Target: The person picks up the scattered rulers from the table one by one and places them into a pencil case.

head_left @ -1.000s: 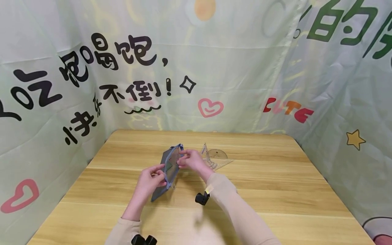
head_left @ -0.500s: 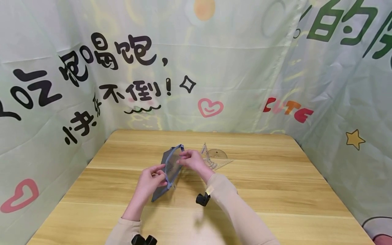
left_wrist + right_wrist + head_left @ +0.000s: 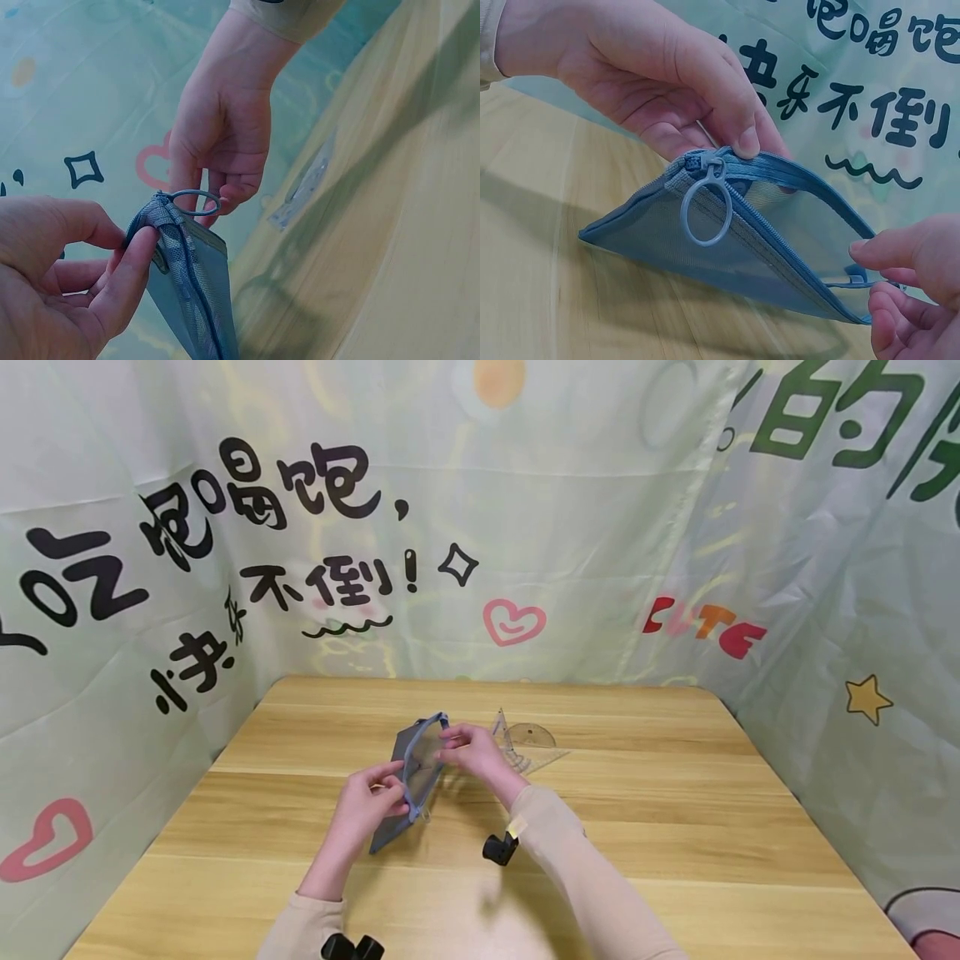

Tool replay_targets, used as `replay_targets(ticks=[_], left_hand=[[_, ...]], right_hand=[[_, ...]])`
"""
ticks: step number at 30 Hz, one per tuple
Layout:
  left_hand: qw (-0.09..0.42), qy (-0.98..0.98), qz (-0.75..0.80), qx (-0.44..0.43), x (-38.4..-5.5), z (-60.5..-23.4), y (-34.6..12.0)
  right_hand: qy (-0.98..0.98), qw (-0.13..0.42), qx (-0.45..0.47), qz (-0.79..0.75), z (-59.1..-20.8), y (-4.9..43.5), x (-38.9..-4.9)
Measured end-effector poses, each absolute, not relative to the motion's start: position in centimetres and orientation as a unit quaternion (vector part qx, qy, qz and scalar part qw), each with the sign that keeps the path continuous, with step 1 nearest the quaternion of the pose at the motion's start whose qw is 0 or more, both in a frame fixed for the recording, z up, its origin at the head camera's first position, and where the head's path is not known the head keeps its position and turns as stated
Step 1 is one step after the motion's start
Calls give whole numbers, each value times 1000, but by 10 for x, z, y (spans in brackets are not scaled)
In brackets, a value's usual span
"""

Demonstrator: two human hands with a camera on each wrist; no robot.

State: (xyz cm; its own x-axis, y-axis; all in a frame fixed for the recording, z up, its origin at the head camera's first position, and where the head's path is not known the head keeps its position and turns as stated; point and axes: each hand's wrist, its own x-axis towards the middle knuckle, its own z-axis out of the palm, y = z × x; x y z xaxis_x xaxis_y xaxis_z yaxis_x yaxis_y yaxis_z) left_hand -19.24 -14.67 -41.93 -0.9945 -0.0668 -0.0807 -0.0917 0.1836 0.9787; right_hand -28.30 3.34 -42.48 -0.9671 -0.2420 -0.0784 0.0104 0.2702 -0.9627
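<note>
two hands (image 3: 366, 802) (image 3: 474, 754), one pouch (image 3: 421, 770), one protractor (image 3: 533, 736)

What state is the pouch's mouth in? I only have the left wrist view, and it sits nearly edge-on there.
Observer: Open. The right wrist view shows the pouch gaping between the left hand and the right hand.
Operator: And what's lying past the right hand? It's just a blur to me.
Observer: In the head view, a half-round protractor with a clear set square.

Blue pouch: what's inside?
The blue pouch gapes open: its far wall shows, with no distinct item. The bottom is covered by the near side, so anything there can't be made out.
</note>
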Motion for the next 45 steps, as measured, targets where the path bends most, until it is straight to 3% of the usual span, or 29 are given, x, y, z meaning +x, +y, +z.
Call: replay_targets(ticks=[14, 45], left_hand=[[11, 772, 633, -57, -194, -420, -146], [12, 775, 630, -51, -194, -421, -147]], right_hand=[[789, 110, -74, -600, -423, 41, -282], [837, 57, -109, -533, -433, 63, -290]])
